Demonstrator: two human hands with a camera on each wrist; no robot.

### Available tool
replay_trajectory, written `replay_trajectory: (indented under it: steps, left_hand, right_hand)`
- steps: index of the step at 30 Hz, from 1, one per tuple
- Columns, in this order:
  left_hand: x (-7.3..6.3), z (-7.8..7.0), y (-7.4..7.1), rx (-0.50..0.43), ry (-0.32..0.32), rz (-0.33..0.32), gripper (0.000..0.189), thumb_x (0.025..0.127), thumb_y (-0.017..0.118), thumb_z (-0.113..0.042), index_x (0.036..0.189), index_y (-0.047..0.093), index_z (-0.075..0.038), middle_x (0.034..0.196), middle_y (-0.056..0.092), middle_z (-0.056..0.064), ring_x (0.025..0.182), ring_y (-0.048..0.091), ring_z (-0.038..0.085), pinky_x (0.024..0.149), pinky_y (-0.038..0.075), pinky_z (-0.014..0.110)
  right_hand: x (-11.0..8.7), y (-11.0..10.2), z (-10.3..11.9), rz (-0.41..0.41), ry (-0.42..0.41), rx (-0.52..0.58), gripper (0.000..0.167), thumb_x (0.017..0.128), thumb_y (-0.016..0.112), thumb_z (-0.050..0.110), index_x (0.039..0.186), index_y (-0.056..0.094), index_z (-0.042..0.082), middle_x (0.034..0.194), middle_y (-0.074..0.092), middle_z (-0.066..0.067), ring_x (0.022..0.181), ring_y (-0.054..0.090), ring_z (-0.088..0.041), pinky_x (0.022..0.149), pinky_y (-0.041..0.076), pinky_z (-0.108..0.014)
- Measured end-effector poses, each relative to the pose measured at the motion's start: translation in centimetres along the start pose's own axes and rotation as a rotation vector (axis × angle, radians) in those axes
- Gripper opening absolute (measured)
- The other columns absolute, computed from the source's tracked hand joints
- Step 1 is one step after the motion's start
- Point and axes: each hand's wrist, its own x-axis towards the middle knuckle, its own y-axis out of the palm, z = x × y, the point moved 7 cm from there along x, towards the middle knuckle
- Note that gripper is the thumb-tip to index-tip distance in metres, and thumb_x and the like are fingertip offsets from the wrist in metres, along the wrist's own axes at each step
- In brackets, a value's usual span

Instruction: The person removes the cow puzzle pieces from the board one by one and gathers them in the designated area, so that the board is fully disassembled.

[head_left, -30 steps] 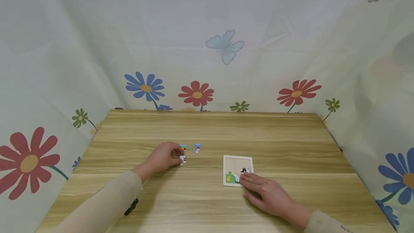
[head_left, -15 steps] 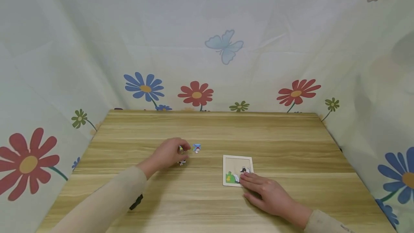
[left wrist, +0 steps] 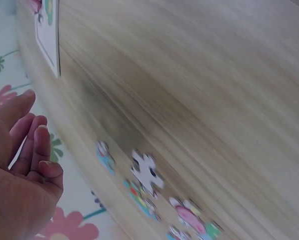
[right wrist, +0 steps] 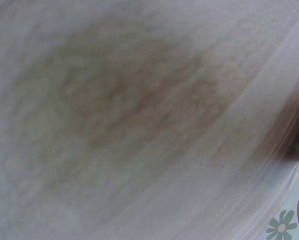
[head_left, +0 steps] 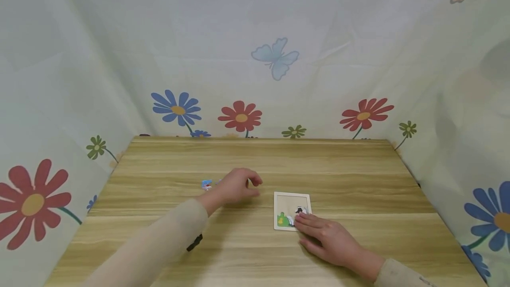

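Now the right hand point(head_left: 330, 239) rests, fingers straight, on a pale square wooden puzzle tray point(head_left: 291, 202). Left of the tray hovers the left hand point(head_left: 236, 186), fingers parted; farther left lie colourful jigsaw pieces point(head_left: 206, 184).

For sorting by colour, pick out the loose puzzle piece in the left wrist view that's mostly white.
The flat, knobbed white jigsaw piece with black patches; the other loose pieces there show bright blue, red, pink or green.
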Motion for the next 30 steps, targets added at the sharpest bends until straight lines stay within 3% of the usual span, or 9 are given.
replay_trajectory:
  steps: [8, 14, 21, 30]
  left_hand:
    - [1.8, -2.5, 2.1, -0.017, 0.056, 0.062, 0.026, 0.082, 0.075, -0.023, 0.105, 0.069, -0.013, 0.095, 0.064, -0.005, 0.079, 0.055, 0.010, 0.074, 0.047, 0.026]
    - [3.0, -4.1, 3.4, -0.027, 0.101, 0.092, 0.025, 0.082, 0.075, -0.023, 0.104, 0.069, -0.012, 0.097, 0.066, -0.001, 0.088, 0.059, 0.015, 0.079, 0.046, 0.027]
    - [4.0, -4.7, 5.3, -0.031, 0.115, 0.131, 0.023, 0.083, 0.074, -0.023, 0.103, 0.069, -0.012, 0.094, 0.066, -0.004, 0.090, 0.060, 0.014, 0.080, 0.046, 0.025]
    - [4.9, -5.6, 7.0, -0.038, 0.148, 0.157, 0.021, 0.082, 0.075, -0.021, 0.099, 0.069, -0.012, 0.088, 0.065, -0.006, 0.081, 0.056, 0.003, 0.079, 0.044, 0.022]
  right_hand:
    - [0.2, 0.0, 0.0, -0.004, -0.019, -0.006, 0.045, 0.088, 0.065, 0.033, 0.129, 0.060, 0.014, 0.134, 0.055, -0.001, 0.122, 0.051, -0.019, 0.093, 0.045, -0.039]
    - [0.1, 0.0, 0.1, -0.011, -0.038, -0.012, 0.046, 0.087, 0.066, 0.032, 0.129, 0.060, 0.013, 0.134, 0.055, -0.002, 0.122, 0.051, -0.019, 0.092, 0.046, -0.039]
    - [-0.1, -0.2, 0.4, -0.039, -0.066, -0.034, 0.049, 0.085, 0.069, 0.030, 0.129, 0.059, 0.011, 0.134, 0.054, -0.004, 0.122, 0.051, -0.021, 0.092, 0.046, -0.040]
    - [0.0, -0.4, 1.3, -0.057, -0.111, -0.002, 0.049, 0.084, 0.070, 0.028, 0.128, 0.059, 0.010, 0.133, 0.055, -0.004, 0.121, 0.052, -0.021, 0.091, 0.046, -0.040]
